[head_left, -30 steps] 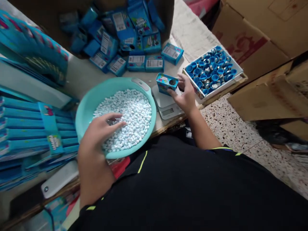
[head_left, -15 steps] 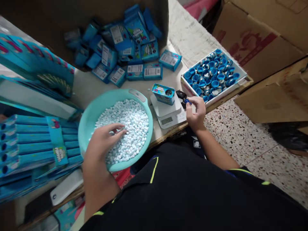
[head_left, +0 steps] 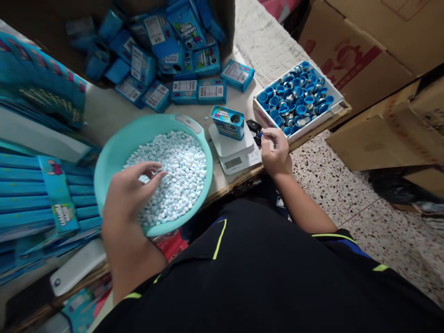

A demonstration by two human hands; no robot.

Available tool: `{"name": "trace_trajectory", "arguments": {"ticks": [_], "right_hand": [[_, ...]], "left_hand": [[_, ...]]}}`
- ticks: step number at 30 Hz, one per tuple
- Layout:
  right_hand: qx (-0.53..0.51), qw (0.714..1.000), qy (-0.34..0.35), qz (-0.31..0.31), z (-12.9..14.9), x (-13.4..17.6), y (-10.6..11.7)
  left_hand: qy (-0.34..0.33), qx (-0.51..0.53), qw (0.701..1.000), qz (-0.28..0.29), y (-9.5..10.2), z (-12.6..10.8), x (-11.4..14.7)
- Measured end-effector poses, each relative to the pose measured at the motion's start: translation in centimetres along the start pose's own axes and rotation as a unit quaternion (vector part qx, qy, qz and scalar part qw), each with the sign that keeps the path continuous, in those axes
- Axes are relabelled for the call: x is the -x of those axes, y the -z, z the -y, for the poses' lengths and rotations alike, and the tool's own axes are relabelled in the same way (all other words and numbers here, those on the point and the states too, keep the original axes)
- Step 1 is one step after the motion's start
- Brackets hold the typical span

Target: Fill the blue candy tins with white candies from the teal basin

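The floor (head_left: 326,199) is pale and hard, with lots of little brown and dark spots and a thin line running across it. The table (head_left: 95,104) has a light top and a rough, worn edge (head_left: 222,187) of brown wood, and big brown cardboard boxes (head_left: 388,32) stand at the far right, one with a red picture (head_left: 347,60) on its side. The light is soft and a bit gray, and the lower left corner is dark.
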State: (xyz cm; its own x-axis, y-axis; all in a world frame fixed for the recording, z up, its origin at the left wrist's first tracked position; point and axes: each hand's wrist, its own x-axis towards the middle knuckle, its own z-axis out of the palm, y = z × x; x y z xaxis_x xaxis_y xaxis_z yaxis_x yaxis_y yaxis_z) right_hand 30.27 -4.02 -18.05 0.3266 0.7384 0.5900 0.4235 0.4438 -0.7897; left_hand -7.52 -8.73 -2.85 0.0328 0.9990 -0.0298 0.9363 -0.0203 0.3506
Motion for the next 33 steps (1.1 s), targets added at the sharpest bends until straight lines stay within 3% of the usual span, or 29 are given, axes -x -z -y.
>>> {"name": "trace_trajectory", "arguments": {"ticks": [9, 14, 17, 23, 28, 33], "right_hand": [[0.009, 0.996, -0.075, -0.041, 0.1, 0.7, -0.4], [0.017, 0.998, -0.054, -0.027, -0.2, 0.8, -0.4], [0.035, 0.997, -0.063, -0.025, -0.4, 0.7, -0.4], [0.007, 0.998, -0.055, -0.035, -0.1, 0.6, -0.5], [0.008, 0.997, -0.064, -0.046, 0.2, 0.3, -0.6], [0.016, 0.997, -0.055, -0.049, 0.2, 0.1, -0.7]], "left_hand": [[-0.002, -0.030, 0.999, 0.029, 3.1, -1.1, 0.7], [-0.121, -0.041, 0.992, 0.001, 4.8, -3.9, -1.8], [-0.189, -0.055, 0.980, 0.032, 4.9, -7.2, -4.2], [-0.293, -0.151, 0.936, 0.126, 4.5, -12.4, -9.8], [-0.405, -0.083, 0.903, 0.114, 2.7, -15.7, -14.4], [-0.474, -0.053, 0.869, 0.129, -0.4, -17.2, -17.1]]}}
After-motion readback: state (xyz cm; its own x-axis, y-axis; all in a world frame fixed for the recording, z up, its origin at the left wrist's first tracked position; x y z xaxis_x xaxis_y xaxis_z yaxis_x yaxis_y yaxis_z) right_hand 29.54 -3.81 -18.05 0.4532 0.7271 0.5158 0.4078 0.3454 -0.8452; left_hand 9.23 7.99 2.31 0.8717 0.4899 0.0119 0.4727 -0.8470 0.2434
